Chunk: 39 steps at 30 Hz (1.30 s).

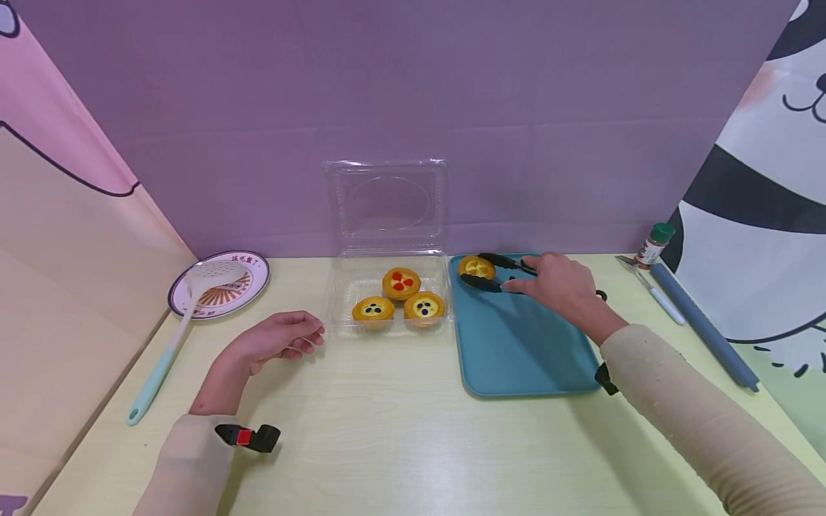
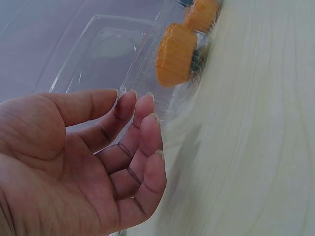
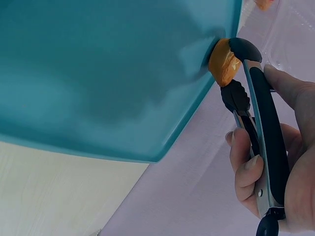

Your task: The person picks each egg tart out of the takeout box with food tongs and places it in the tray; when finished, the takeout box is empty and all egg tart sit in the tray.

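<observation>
Egg tart held in tongs over the teal tray

Egg tart [image 1: 476, 267] with yellow topping sits at the far left corner of the teal tray [image 1: 523, 344], pinched between the two black tips of the tongs [image 1: 500, 274].

From largest to smallest: the pale wooden worktop [image 1: 387, 430] carries everything, with a purple backdrop behind it. The teal tray lies right of the middle. Just beside its left edge stands a clear plastic clamshell box [image 1: 387, 287], its lid open and leaning upright against the backdrop. Inside the box are three more tarts: one with red topping [image 1: 401, 282] at the back, and two with dark dots [image 1: 373, 309] [image 1: 424, 307] in front.

The right hand [image 1: 558, 285] reaches over the far part of the tray, and its fingers are curled around the handles of the tongs, squeezing them onto the tart. The left hand [image 1: 277, 338] rests on the worktop, near the left side of the box but not touching it; its fingers are loosely bent and it holds nothing.

At the far left lies a round plate [image 1: 248, 287] with a slotted spatula [image 1: 187, 315] resting over it. At the far right stands a small spice bottle [image 1: 653, 245] with a green cap.
</observation>
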Each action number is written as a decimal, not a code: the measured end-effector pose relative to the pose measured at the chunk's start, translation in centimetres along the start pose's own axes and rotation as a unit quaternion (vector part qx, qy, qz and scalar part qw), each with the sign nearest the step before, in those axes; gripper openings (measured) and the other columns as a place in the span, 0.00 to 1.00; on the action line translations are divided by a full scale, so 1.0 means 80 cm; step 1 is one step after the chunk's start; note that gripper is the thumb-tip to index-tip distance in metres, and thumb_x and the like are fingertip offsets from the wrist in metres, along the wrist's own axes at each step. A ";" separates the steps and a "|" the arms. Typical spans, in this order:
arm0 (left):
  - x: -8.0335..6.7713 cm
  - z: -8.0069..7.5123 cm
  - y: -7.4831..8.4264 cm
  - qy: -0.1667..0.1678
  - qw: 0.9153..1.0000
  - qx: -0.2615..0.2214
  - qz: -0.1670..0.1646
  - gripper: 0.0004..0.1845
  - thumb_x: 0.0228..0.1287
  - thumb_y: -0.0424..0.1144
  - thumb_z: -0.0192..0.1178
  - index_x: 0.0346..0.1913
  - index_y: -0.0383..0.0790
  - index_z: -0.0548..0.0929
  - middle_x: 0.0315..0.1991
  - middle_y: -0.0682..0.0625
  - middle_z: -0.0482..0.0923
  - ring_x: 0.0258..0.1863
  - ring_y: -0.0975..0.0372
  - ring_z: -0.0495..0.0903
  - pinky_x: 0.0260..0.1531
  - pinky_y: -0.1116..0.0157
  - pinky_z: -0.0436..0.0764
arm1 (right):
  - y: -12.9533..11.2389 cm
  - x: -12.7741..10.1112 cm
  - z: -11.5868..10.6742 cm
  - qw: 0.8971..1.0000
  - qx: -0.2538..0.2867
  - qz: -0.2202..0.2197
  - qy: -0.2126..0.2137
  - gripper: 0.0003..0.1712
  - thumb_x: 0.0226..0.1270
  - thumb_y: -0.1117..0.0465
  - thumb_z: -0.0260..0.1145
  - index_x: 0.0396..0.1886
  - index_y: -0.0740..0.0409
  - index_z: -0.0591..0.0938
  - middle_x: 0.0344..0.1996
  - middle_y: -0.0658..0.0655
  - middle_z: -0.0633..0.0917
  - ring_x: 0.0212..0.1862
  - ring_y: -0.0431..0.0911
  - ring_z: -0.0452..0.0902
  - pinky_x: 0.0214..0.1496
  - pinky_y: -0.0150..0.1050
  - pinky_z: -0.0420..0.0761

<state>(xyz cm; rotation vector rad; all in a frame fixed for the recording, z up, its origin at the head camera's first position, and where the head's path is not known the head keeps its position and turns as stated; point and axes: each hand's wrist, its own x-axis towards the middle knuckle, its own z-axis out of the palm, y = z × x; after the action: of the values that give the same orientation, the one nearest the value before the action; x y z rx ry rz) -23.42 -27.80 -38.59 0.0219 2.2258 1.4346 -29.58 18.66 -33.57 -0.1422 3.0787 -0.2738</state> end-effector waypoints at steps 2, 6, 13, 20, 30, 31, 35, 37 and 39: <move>0.000 0.000 0.000 0.000 1.000 -0.001 0.000 0.20 0.77 0.46 0.52 0.56 0.32 0.76 0.42 0.51 0.82 0.40 0.61 0.79 0.42 0.64 0.80 | 0.000 0.000 0.001 1.000 0.000 0.003 0.001 0.48 0.59 0.31 0.68 0.73 0.51 0.71 0.31 0.59 0.80 0.22 0.49 0.71 0.21 0.42 0.70; -0.001 0.000 0.001 0.000 1.000 -0.001 -0.001 0.19 0.77 0.46 0.52 0.56 0.32 0.76 0.41 0.51 0.82 0.40 0.61 0.79 0.41 0.65 0.80 | 0.000 0.001 0.002 1.000 0.002 0.004 0.002 0.48 0.59 0.31 0.68 0.73 0.51 0.71 0.28 0.58 0.78 0.22 0.48 0.70 0.21 0.41 0.70; 0.000 0.000 0.001 0.000 1.000 -0.001 -0.003 0.19 0.77 0.46 0.52 0.56 0.32 0.76 0.41 0.52 0.81 0.39 0.61 0.79 0.41 0.65 0.80 | 0.002 0.001 0.001 1.000 0.011 0.006 -0.003 0.49 0.58 0.30 0.68 0.74 0.52 0.70 0.26 0.58 0.76 0.20 0.48 0.67 0.20 0.41 0.68; -0.001 0.000 0.002 0.000 1.000 -0.002 -0.001 0.19 0.77 0.46 0.52 0.55 0.32 0.76 0.41 0.51 0.82 0.40 0.61 0.79 0.41 0.65 0.80 | 0.002 0.000 -0.001 1.000 0.011 0.006 -0.004 0.50 0.58 0.30 0.68 0.74 0.53 0.69 0.28 0.58 0.77 0.20 0.47 0.67 0.19 0.41 0.67; -0.001 -0.002 0.002 -0.004 1.000 -0.001 0.002 0.20 0.77 0.46 0.52 0.56 0.31 0.75 0.41 0.51 0.81 0.40 0.61 0.79 0.42 0.65 0.80 | 0.002 -0.002 -0.004 1.000 0.013 -0.010 -0.006 0.52 0.59 0.31 0.68 0.74 0.55 0.68 0.19 0.56 0.75 0.18 0.46 0.65 0.18 0.40 0.65; -0.001 -0.002 0.002 -0.004 1.000 -0.001 0.002 0.20 0.77 0.46 0.52 0.56 0.31 0.75 0.41 0.51 0.81 0.40 0.61 0.79 0.42 0.65 0.80 | 0.002 -0.002 -0.005 1.000 0.015 -0.011 -0.004 0.52 0.58 0.30 0.68 0.74 0.55 0.68 0.20 0.56 0.75 0.18 0.46 0.65 0.18 0.40 0.65; -0.001 -0.002 0.001 -0.003 1.000 0.000 0.001 0.20 0.77 0.46 0.52 0.57 0.31 0.75 0.41 0.51 0.81 0.40 0.61 0.79 0.42 0.65 0.80 | 0.001 -0.002 -0.008 1.000 0.018 -0.016 0.001 0.51 0.59 0.30 0.68 0.74 0.55 0.69 0.29 0.59 0.80 0.25 0.49 0.72 0.20 0.41 0.69; -0.001 -0.001 0.001 -0.002 1.000 -0.001 0.000 0.20 0.77 0.46 0.52 0.57 0.31 0.75 0.41 0.51 0.81 0.40 0.61 0.79 0.42 0.65 0.80 | 0.001 -0.004 -0.011 1.000 0.019 -0.015 0.005 0.52 0.58 0.29 0.67 0.74 0.54 0.69 0.33 0.60 0.82 0.27 0.50 0.74 0.20 0.42 0.70; -0.001 -0.001 0.001 -0.002 1.000 -0.001 0.000 0.20 0.77 0.46 0.52 0.57 0.31 0.75 0.41 0.51 0.81 0.40 0.61 0.79 0.42 0.65 0.80 | 0.000 -0.005 -0.014 1.000 0.022 -0.014 0.007 0.52 0.58 0.29 0.67 0.75 0.53 0.68 0.33 0.61 0.82 0.27 0.50 0.73 0.20 0.42 0.68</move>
<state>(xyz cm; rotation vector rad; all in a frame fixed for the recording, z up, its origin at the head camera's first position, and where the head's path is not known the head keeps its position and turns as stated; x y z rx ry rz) -23.43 -27.85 -38.43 0.0252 2.2209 1.4360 -29.22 18.89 -32.46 -0.1839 3.0836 -0.3437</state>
